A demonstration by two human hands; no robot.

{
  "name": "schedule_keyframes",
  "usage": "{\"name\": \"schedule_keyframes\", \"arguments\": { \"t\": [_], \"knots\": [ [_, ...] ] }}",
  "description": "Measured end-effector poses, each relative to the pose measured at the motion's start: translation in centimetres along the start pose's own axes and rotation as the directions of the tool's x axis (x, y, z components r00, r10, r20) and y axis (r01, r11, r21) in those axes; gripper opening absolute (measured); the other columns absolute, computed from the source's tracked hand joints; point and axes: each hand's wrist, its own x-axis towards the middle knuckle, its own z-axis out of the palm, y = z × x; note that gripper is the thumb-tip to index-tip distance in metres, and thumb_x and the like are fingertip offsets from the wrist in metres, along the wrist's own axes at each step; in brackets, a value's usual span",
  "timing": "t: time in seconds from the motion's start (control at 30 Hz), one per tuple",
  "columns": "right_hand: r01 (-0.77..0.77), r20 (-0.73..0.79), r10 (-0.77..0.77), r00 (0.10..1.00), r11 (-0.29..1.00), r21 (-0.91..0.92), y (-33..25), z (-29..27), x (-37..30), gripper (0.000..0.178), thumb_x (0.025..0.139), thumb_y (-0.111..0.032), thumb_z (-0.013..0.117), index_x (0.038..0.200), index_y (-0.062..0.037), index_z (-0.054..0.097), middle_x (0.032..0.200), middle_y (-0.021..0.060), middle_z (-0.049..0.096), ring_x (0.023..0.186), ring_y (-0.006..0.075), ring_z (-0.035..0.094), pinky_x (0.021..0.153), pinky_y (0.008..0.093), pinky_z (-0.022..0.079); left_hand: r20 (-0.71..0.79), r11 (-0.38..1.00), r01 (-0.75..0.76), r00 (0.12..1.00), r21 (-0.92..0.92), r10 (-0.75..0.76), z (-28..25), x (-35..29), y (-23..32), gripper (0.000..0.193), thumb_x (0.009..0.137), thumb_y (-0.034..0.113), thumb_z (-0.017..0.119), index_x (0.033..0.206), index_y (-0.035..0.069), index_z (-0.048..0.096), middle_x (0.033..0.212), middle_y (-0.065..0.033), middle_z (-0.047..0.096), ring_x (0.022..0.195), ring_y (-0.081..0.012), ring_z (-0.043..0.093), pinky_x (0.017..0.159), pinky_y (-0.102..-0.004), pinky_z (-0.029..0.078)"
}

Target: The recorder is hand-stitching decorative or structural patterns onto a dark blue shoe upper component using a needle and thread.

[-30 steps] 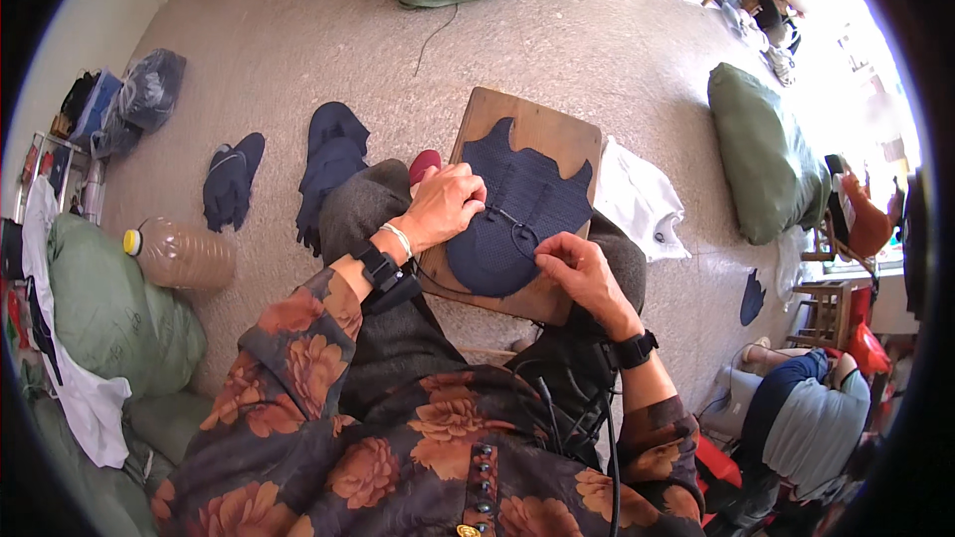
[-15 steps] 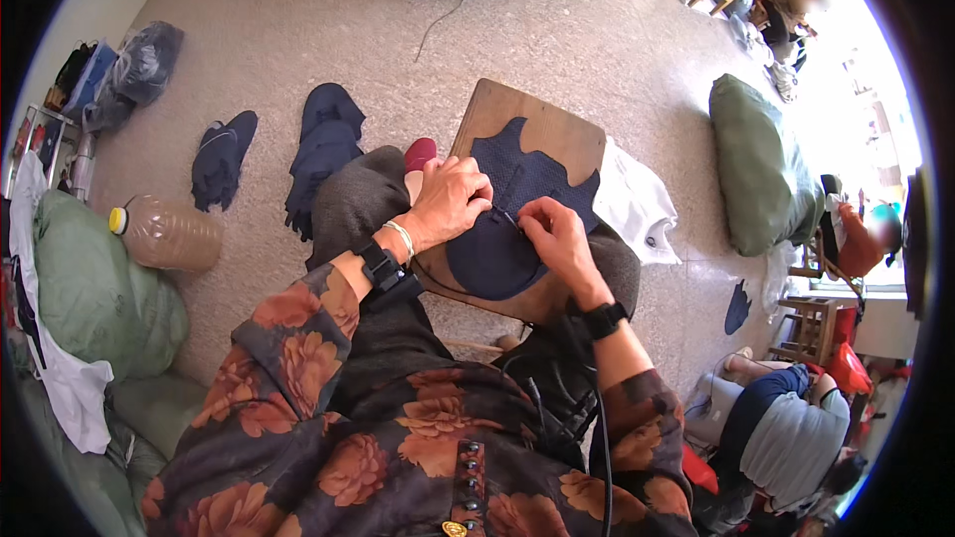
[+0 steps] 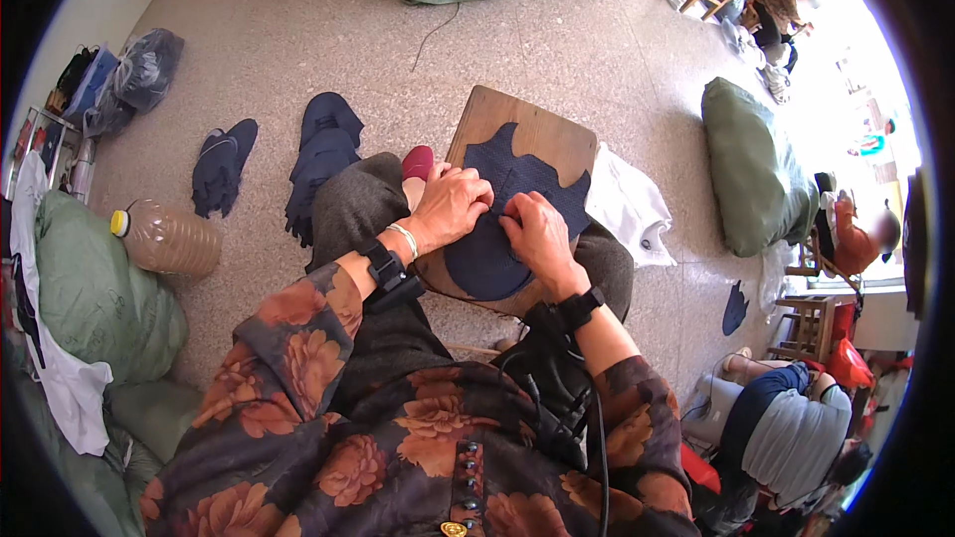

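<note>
A dark navy cloth piece with a rounded near end and a jagged, scalloped far end lies over a small wooden stool between my knees. My left hand is closed in a pinch on the cloth at its left side, about its middle. Close beside it, my right hand also pinches the cloth, with fingers bent and the back of the hand upward. Only a small gap separates the two sets of fingertips. Any small thing between the fingers is hidden.
A white cloth hangs at the stool's right. Navy cloth stacks lie on the floor at left, near a yellow-capped plastic jug. Green sacks stand about. A person in grey bends over at lower right.
My right hand has moved left and slightly up, nearer my left hand. A thin dark thing that showed between my fingertips is no longer visible.
</note>
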Motion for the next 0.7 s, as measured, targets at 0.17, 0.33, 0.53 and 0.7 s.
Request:
{"name": "schedule_keyframes", "arguments": {
  "t": [0.17,0.33,0.53,0.7],
  "knots": [
    [-0.032,0.149,0.041,0.988,0.997,-0.066,-0.4,-0.2,1.5,0.007,0.082,-0.009,0.069,0.083,-0.0034,0.065,0.084,0.0189,0.067,0.085,0.0396,0.067,0.073,0.0479,0.053,0.053,0.998,0.054,0.997,-0.035,-0.052,0.2,0.3,-0.4,0.003,0.084,0.015,0.070,0.086,0.013,0.070,0.086,-0.0042,0.063,0.091,-0.0245,0.062,0.102,-0.0452,0.034],
    [-0.112,0.323,0.149,0.935,0.985,-0.130,-1.0,-0.8,2.9,0.009,0.079,-0.012,0.068,0.081,-0.0026,0.067,0.085,0.0220,0.071,0.086,0.0399,0.070,0.074,0.0502,0.054,0.141,0.984,0.137,0.983,-0.111,-0.121,0.2,0.6,-0.2,0.007,0.081,0.018,0.067,0.082,0.012,0.070,0.085,-0.0059,0.065,0.097,-0.0280,0.065,0.113,-0.0555,0.028],
    [-0.141,0.408,0.133,0.903,0.990,-0.013,0.1,-1.4,3.0,0.015,0.075,-0.015,0.069,0.079,-0.0009,0.067,0.077,0.0200,0.069,0.077,0.0385,0.069,0.071,0.0460,0.055,0.164,0.990,0.085,0.984,-0.108,-0.067,-0.2,0.7,-0.4,0.013,0.079,0.010,0.072,0.091,0.010,0.068,0.086,-0.0039,0.060,0.092,-0.0232,0.062,0.100,-0.0455,0.035],
    [-0.591,0.560,0.340,0.755,0.723,0.357,1.4,-2.7,2.6,0.013,0.079,-0.012,0.066,0.078,0.0013,0.066,0.064,0.0038,0.059,0.066,0.0085,0.055,0.061,0.0299,0.048,0.218,0.986,0.105,0.973,-0.130,-0.075,-0.7,0.5,-0.3,0.012,0.081,0.009,0.073,0.091,0.009,0.066,0.086,-0.0043,0.058,0.092,-0.0242,0.060,0.106,-0.0484,0.033]
  ]
}}
